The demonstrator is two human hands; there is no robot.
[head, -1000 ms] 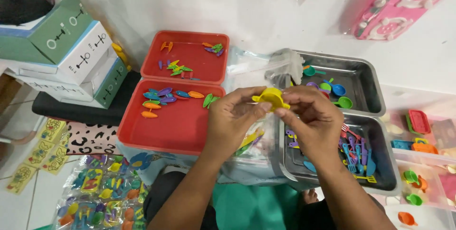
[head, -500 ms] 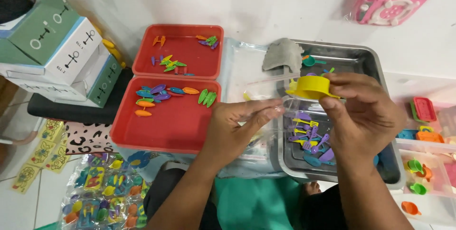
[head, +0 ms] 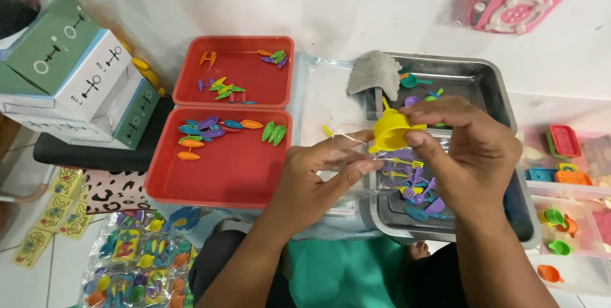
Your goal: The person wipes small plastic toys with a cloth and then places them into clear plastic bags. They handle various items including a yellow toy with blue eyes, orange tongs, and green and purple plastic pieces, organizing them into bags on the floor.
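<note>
My right hand [head: 468,149] pinches a small yellow toy cup [head: 389,131] over a steel tray [head: 490,76]. My left hand [head: 318,177] holds open a small clear plastic bag [head: 356,155] right beside the cup, with the cup at the bag's mouth. Below the hands the steel tray holds several tiny plastic forks, spoons and ladles [head: 414,184] in purple, yellow and blue.
Two red trays [head: 219,174] [head: 238,95] at the left hold several small coloured toy pieces. A grey cloth [head: 374,72] lies on the steel tray's far edge. Stacked boxes [head: 70,82] stand far left. Clear bins of toy pieces [head: 563,181] are at the right. Packed toy bags [head: 130,263] lie on the floor.
My right hand has brought the yellow cup down and left from above the steel tray to the mouth of the bag. My left hand has kept the bag open.
</note>
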